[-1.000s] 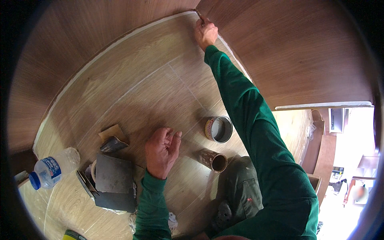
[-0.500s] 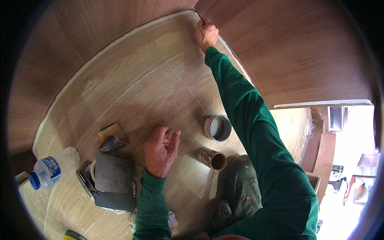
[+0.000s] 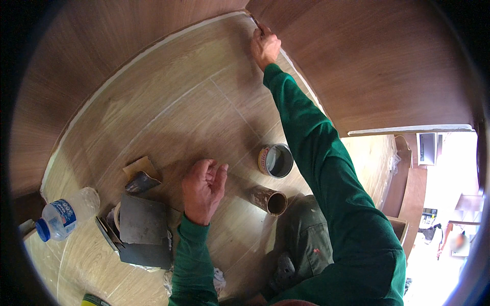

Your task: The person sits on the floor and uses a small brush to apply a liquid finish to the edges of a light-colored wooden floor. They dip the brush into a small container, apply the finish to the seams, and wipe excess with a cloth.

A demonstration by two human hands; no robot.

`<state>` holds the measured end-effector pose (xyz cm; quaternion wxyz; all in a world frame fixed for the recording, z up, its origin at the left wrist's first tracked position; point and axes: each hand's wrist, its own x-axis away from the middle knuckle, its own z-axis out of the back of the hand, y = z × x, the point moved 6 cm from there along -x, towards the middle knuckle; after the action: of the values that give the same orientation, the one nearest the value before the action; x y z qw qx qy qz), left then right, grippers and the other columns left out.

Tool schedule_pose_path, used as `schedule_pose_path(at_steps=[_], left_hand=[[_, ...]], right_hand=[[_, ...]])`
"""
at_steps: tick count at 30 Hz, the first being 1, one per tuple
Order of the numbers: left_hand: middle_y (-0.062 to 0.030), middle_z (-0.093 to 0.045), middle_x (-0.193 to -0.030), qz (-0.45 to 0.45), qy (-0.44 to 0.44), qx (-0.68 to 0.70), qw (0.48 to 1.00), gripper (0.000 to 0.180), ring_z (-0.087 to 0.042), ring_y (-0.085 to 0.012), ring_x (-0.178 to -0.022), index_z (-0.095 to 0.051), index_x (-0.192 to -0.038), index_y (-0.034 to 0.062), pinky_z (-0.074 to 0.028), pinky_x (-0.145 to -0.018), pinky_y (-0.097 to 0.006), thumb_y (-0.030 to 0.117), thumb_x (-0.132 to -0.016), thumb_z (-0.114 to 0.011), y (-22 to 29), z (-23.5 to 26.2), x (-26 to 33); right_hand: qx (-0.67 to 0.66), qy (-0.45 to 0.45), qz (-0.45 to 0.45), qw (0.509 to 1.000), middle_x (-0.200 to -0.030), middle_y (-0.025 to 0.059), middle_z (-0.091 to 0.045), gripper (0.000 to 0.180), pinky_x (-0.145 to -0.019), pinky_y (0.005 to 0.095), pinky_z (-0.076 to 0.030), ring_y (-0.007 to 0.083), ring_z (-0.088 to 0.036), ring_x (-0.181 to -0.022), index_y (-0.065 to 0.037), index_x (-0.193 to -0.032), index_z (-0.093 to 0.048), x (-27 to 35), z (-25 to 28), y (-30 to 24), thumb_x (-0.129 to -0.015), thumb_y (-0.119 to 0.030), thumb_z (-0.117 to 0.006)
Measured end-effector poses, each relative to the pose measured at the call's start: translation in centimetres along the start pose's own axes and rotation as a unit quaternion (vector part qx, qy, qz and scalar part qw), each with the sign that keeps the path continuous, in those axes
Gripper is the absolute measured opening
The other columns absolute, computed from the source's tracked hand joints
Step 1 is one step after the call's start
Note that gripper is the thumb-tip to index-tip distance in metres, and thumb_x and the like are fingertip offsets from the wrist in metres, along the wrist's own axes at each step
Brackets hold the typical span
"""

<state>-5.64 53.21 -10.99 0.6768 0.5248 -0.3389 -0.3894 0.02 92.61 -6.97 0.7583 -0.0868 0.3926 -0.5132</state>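
My right hand [image 3: 265, 47] reaches far out to the corner where two dark wood panels meet the floor, and it grips a thin tool [image 3: 254, 21] whose tip touches the pale seam there. My left hand [image 3: 203, 189] hovers over the wood-look floor [image 3: 168, 117] with fingers loosely curled and holds nothing. Just to its right lies a brown tube [image 3: 269, 199] on its side. Beyond that stands an open tin [image 3: 275, 160] with grey content. Both arms wear green sleeves.
A plastic water bottle [image 3: 64, 214] with a blue cap lies at the left. Dark sanding sheets [image 3: 140, 229] and a tape roll [image 3: 118, 217] sit beside my left hand, with a folded brown sheet [image 3: 142, 173] above. My knee [image 3: 306, 239] rests on the floor. A bright doorway [image 3: 444, 204] opens at right.
None beyond a slight shift of the view; my right hand stays at the corner seam and my left hand stays over the floor.
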Motion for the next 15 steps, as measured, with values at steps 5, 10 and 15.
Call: schedule_pose_path(at_steps=[5, 10, 15], left_hand=[[-0.0101, -0.072, -0.08, -0.002, 0.01, 0.014, 1.0, 0.024, -0.069, -0.0136, -0.069, -0.065, -0.1, -0.0006, -0.054, -0.061, -0.029, 0.021, -0.095, -0.074, -0.1, 0.1, 0.2], [-0.0082, -0.071, -0.08, -0.015, 0.009, 0.004, 1.0, 0.024, -0.066, -0.0114, -0.066, -0.066, -0.099, -0.0004, -0.053, -0.06, -0.028, 0.022, -0.095, -0.073, 0.1, 0.2, 0.0], [-0.0073, -0.071, -0.078, 0.009, 0.0, 0.004, 1.0, 0.023, -0.065, -0.0099, -0.068, -0.066, -0.098, 0.0001, -0.052, -0.061, -0.027, 0.021, -0.095, -0.074, -0.1, 0.1, 0.0]], right_hand=[[0.0, -0.01, -0.005, 1.0, -0.105, 0.0277, -0.07, 0.039, -0.095, 0.0473, -0.052, 0.0443, -0.068, -0.102, -0.01, -0.122, -0.072, 1.0, 0.9, -0.4, -0.096, -0.031, -0.051], [0.007, -0.007, 0.0, 1.0, -0.106, 0.0276, -0.07, 0.037, -0.093, 0.0468, -0.053, 0.0432, -0.069, -0.101, -0.009, -0.121, -0.072, 1.4, 1.8, 0.1, -0.096, -0.029, -0.052], [0.015, -0.002, -0.005, 1.0, -0.104, 0.0283, -0.07, 0.036, -0.09, 0.0472, -0.054, 0.0436, -0.07, -0.098, -0.009, -0.12, -0.072, 1.7, 2.2, 0.8, -0.096, -0.028, -0.053]])
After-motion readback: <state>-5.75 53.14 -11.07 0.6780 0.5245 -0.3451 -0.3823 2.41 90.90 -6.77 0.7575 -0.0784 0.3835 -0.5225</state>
